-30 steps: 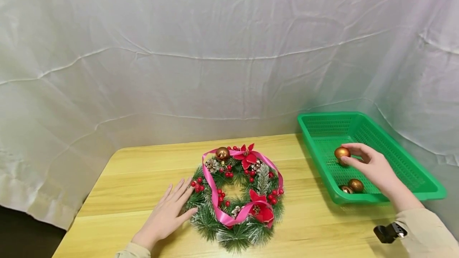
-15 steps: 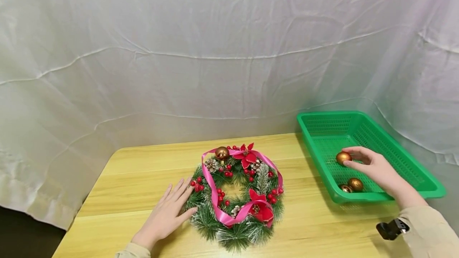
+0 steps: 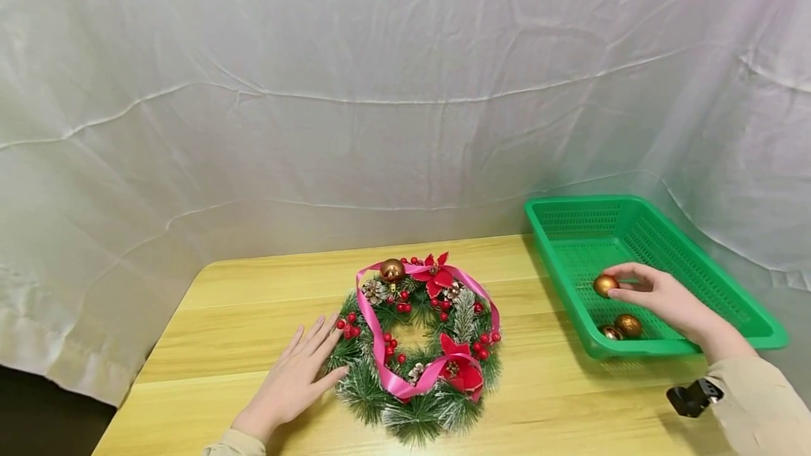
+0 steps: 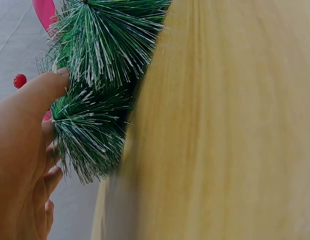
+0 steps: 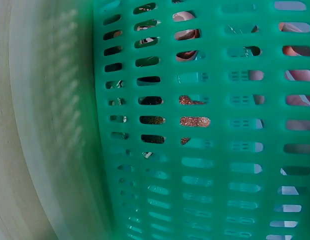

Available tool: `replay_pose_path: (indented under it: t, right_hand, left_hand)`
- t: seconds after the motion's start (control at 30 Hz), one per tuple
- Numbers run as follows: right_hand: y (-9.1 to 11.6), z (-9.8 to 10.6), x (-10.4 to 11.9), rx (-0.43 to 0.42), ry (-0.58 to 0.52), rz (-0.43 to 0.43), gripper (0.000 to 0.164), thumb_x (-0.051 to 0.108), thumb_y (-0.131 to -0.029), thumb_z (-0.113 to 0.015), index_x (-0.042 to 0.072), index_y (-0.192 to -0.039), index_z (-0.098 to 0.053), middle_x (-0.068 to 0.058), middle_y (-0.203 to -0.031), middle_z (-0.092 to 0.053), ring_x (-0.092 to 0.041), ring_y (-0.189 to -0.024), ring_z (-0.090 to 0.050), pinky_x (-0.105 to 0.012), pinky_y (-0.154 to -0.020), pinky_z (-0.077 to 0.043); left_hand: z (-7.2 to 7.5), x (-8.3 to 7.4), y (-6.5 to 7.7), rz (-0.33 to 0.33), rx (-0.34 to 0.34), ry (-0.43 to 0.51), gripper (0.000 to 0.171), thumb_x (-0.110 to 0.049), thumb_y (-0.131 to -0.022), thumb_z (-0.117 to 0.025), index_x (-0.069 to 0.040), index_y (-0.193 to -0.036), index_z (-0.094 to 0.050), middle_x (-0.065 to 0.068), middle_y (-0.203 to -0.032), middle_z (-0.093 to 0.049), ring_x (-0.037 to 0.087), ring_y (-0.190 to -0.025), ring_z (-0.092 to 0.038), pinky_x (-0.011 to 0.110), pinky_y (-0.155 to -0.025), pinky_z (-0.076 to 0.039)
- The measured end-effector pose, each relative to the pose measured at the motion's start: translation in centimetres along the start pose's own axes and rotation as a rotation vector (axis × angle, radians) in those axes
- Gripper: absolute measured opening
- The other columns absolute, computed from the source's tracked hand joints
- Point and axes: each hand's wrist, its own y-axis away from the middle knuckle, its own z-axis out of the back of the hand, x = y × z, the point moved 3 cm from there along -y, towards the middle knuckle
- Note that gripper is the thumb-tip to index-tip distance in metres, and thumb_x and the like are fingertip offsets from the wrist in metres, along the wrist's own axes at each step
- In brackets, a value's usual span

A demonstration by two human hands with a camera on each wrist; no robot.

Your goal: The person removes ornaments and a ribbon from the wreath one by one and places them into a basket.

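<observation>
In the head view, a Christmas wreath (image 3: 364,389) with a pink ribbon (image 3: 378,343), red poinsettias (image 3: 462,375) and red berries lies on the wooden table. My left hand (image 3: 291,378) rests at its left side, fingers spread. The left wrist view has that thumb (image 4: 47,87) against the green needles (image 4: 100,50). Over at the right, my right hand (image 3: 665,305) holds a copper Christmas bauble (image 3: 605,286) between thumb and fingers inside the green basket (image 3: 551,266). The basket wall (image 5: 215,110) mostly hides this hand in the right wrist view.
Two more copper baubles (image 3: 629,326) lie in the basket's near left corner. Another bauble (image 3: 392,271) sits on the wreath's upper left. A pale curtain (image 3: 380,153) hangs behind the table (image 3: 253,301). A black device (image 3: 693,398) is on the right wrist.
My right hand has shifted slightly down in the head view, taking the bauble lower within the basket. The left hand and the wreath stay put.
</observation>
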Motion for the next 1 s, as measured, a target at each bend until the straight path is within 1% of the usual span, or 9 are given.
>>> replay_pose_path:
  t: [0.13,0.3,0.4,0.57,0.63,0.73,0.8,0.9,1.0]
  right_hand:
    - [0.0,-0.1,-0.1,0.02,0.003,0.001,0.048,0.028,-0.095,-0.06,0.004,-0.135,-0.047,-0.004,-0.126,-0.055,0.008,-0.102,-0.053,-0.031,-0.078,-0.053]
    - [-0.1,-0.2,-0.1,0.052,-0.031,0.009,0.046,0.025,-0.097,-0.057,0.005,-0.136,-0.045,-0.011,-0.128,-0.058,0.005,-0.104,-0.055,-0.027,-0.08,-0.052]
    - [-0.1,-0.2,-0.1,0.064,-0.074,0.021,0.045,0.022,-0.098,-0.056,0.003,-0.137,-0.043,-0.011,-0.128,-0.059,0.003,-0.106,-0.056,-0.026,-0.081,-0.053]
    - [-0.1,-0.1,0.0,0.07,-0.146,0.061,0.044,0.015,-0.098,-0.055,-0.001,-0.136,-0.042,-0.002,-0.124,-0.062,-0.002,-0.106,-0.059,-0.025,-0.084,-0.053]
    - [-0.1,-0.2,0.0,0.067,-0.156,0.07,0.043,0.014,-0.098,-0.055,-0.001,-0.136,-0.042,-0.002,-0.123,-0.063,-0.003,-0.107,-0.06,-0.024,-0.084,-0.053]
    - [-0.2,-0.4,0.1,0.053,-0.128,0.069,0.043,0.017,-0.098,-0.055,0.0,-0.136,-0.044,-0.005,-0.123,-0.063,-0.002,-0.106,-0.059,-0.023,-0.084,-0.053]
    - [-0.3,-0.5,0.3,0.038,-0.104,0.068,0.042,0.019,-0.098,-0.056,0.002,-0.135,-0.045,-0.009,-0.124,-0.063,-0.002,-0.105,-0.06,-0.023,-0.083,-0.053]
    - [-0.5,-1.0,0.9,0.017,-0.081,0.079,0.042,0.021,-0.098,-0.056,0.004,-0.135,-0.046,-0.013,-0.124,-0.062,-0.006,-0.105,-0.061,-0.023,-0.082,-0.052]
    - [-0.9,-1.5,1.8,0.008,-0.092,0.102,0.042,0.02,-0.098,-0.055,0.004,-0.136,-0.047,-0.015,-0.125,-0.061,-0.01,-0.106,-0.062,-0.022,-0.083,-0.052]
  left_hand:
    - [0.0,0.0,0.0,0.007,0.012,0.002,0.07,-0.057,-0.095,-0.045,-0.015,-0.149,-0.032,-0.004,-0.159,-0.012,0.026,-0.143,-0.019,0.043,-0.117,-0.004]
    - [-0.1,0.0,0.1,-0.009,-0.005,-0.002,0.069,-0.055,-0.095,-0.046,-0.013,-0.149,-0.033,-0.001,-0.159,-0.015,0.03,-0.142,-0.022,0.038,-0.117,0.001]
    - [-0.1,0.0,0.1,-0.015,-0.01,-0.005,0.069,-0.055,-0.095,-0.046,-0.013,-0.149,-0.034,0.0,-0.158,-0.016,0.031,-0.141,-0.023,0.036,-0.117,0.002]
    - [-0.1,0.1,0.0,0.002,0.001,0.003,0.07,-0.056,-0.095,-0.046,-0.014,-0.149,-0.033,-0.002,-0.158,-0.015,0.028,-0.142,-0.021,0.048,-0.116,-0.01]
    - [-0.1,0.1,0.0,0.004,0.003,0.003,0.07,-0.056,-0.095,-0.046,-0.014,-0.149,-0.033,-0.002,-0.158,-0.015,0.028,-0.142,-0.02,0.051,-0.114,-0.013]
    - [0.0,0.0,0.0,0.007,0.005,0.007,0.07,-0.056,-0.094,-0.047,-0.014,-0.149,-0.033,0.0,-0.158,-0.018,0.028,-0.142,-0.02,0.052,-0.114,-0.014]
    - [0.0,0.0,0.0,0.007,0.004,0.011,0.07,-0.056,-0.094,-0.047,-0.015,-0.149,-0.032,0.002,-0.158,-0.02,0.028,-0.142,-0.02,0.052,-0.114,-0.014]
    - [0.0,0.0,0.0,0.005,0.001,0.014,0.07,-0.056,-0.094,-0.047,-0.015,-0.149,-0.032,0.003,-0.157,-0.021,0.028,-0.142,-0.021,0.052,-0.114,-0.014]
    - [0.0,-0.1,0.0,0.005,0.002,0.01,0.07,-0.056,-0.094,-0.047,-0.015,-0.149,-0.032,0.003,-0.157,-0.02,0.028,-0.142,-0.021,0.052,-0.114,-0.015]
